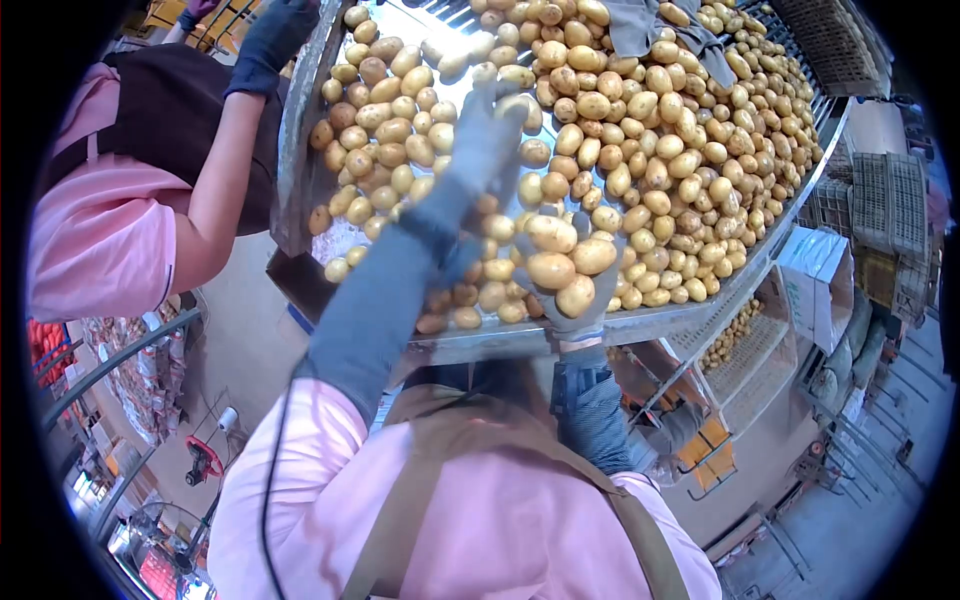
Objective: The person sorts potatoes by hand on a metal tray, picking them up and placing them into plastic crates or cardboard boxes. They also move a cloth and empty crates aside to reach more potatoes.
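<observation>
Many pale yellow potatoes [690, 150] are heaped on a metal sorting table [470, 343], with a looser spread on its left side. My right hand [577, 318], in a grey glove, is palm up near the table's front edge. Several potatoes [551, 270] rest cupped in its fingers. Farther forward, my left hand [487, 145] reaches over the middle of the table, also gloved in grey. Motion blurs its fingers, and a potato [524, 112] shows right at them; I cannot tell whether it is gripped. A grey sleeve cover [370, 300] is on my left forearm.
At the left, a co-worker in a pink shirt [110, 235] has a dark-gloved hand [272, 45] at the table's edge. A grey cloth [640, 28] lies on the heap. To the right are a white carton [815, 285], stacked crates [888, 200] and a basket [745, 375] of potatoes.
</observation>
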The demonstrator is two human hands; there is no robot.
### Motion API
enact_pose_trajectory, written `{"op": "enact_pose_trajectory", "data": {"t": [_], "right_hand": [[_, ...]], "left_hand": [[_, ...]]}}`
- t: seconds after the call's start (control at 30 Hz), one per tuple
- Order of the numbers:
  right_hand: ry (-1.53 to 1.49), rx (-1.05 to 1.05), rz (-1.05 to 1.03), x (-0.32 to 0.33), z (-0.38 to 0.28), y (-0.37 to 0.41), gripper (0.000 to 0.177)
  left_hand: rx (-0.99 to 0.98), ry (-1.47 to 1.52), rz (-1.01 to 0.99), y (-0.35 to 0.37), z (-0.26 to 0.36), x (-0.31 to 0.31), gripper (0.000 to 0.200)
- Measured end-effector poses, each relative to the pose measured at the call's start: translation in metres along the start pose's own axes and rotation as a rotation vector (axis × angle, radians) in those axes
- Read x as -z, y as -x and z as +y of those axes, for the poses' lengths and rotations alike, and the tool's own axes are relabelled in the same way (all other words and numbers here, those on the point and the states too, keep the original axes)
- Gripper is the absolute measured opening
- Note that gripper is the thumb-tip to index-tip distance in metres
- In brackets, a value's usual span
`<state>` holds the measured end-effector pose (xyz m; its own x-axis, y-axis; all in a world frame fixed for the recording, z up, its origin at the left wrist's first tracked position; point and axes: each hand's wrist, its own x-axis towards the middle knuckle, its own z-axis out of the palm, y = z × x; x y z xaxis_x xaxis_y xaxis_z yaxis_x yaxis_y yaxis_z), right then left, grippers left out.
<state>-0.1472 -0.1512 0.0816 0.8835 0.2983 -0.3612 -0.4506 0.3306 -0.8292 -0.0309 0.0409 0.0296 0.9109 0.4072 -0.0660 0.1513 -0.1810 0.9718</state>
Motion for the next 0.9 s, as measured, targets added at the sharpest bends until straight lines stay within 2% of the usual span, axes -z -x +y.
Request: {"op": "enact_pose_trajectory", "data": {"t": [0.03, 0.07, 0.1, 0.13, 0.17, 0.2, 0.27, 0.3, 0.33, 0.37, 0.43, 0.47, 0.53, 0.57, 0.6, 0.67, 0.73, 0.8, 0.87, 0.9], "right_hand": [[-0.466, -0.269, -0.179, 0.046, 0.02, -0.014, 0.04], [-0.524, -0.285, -0.133, 0.037, 0.021, -0.011, 0.036], [-0.402, -0.214, -0.028, 0.021, 0.019, -0.006, 0.033], [-0.266, -0.169, 0.062, 0.014, 0.021, -0.003, 0.031], [-0.174, -0.154, 0.123, 0.009, 0.023, -0.004, 0.029], [-0.552, -0.34, 0.131, 0.003, 0.02, -0.009, 0.03], [-0.858, -0.375, -0.283, -0.014, 0.01, -0.008, 0.035], [-0.793, -0.353, -0.301, -0.017, 0.01, -0.005, 0.037], [-0.729, -0.331, -0.318, -0.019, 0.01, -0.002, 0.039], [-0.45, -0.274, -0.148, -0.014, 0.018, 0.003, 0.04], [-0.494, -0.351, -0.073, 0.008, 0.044, -0.002, 0.04], [-0.517, -0.388, -0.033, 0.019, 0.057, -0.005, 0.04], [-0.479, -0.348, -0.083, 0.012, 0.051, -0.003, 0.039], [-0.499, -0.344, -0.137, 0.002, 0.037, 0.001, 0.037], [-0.518, -0.341, -0.191, -0.009, 0.022, 0.005, 0.036], [-0.552, -0.304, -0.167, -0.009, 0.034, 0.005, 0.036], [-0.679, -0.342, -0.163, -0.02, 0.027, 0.005, 0.036], [-0.598, -0.361, -0.116, -0.006, 0.042, -0.005, 0.033], [-0.505, -0.303, -0.055, -0.009, 0.04, -0.015, 0.032], [-0.453, -0.266, -0.023, -0.012, 0.036, -0.017, 0.032]], "left_hand": [[0.107, 0.175, -0.016, 0.032, 0.017, 0.003, 0.037], [-0.237, -0.029, 0.013, 0.061, 0.019, 0.003, 0.032], [-0.148, 0.075, -0.231, 0.087, 0.022, 0.01, 0.033], [-0.347, -0.487, -0.474, 0.093, 0.027, 0.009, 0.034], [-0.6, -0.488, -0.457, 0.111, 0.018, 0.006, 0.034], [-0.714, -0.435, -0.365, 0.118, 0.016, 0.012, 0.033], [-0.369, -0.365, -0.406, 0.107, 0.008, 0.034, 0.032], [-0.217, -0.224, -0.329, 0.091, -0.029, 0.067, 0.033], [-0.122, -0.409, -0.172, 0.06, -0.019, 0.085, 0.034], [0.0, -0.578, -0.035, 0.029, -0.008, 0.103, 0.036], [-0.179, -1.139, -0.04, -0.018, -0.069, 0.142, 0.032], [-0.211, -1.272, -0.058, -0.042, -0.089, 0.15, 0.031], [0.082, -1.255, -0.208, -0.069, -0.083, 0.149, 0.034], [0.123, -0.987, -0.13, -0.084, -0.116, 0.158, 0.037], [0.252, -0.735, -0.067, -0.079, -0.107, 0.158, 0.04], [0.482, -0.224, 0.06, -0.061, -0.07, 0.152, 0.046], [-0.022, -0.945, 0.005, -0.045, -0.059, 0.145, 0.051], [-0.13, -0.458, 0.106, 0.017, -0.024, 0.114, 0.052], [-0.316, -0.466, 0.168, 0.063, -0.006, 0.091, 0.056], [-0.274, -0.335, 0.152, 0.082, 0.003, 0.08, 0.057]]}}
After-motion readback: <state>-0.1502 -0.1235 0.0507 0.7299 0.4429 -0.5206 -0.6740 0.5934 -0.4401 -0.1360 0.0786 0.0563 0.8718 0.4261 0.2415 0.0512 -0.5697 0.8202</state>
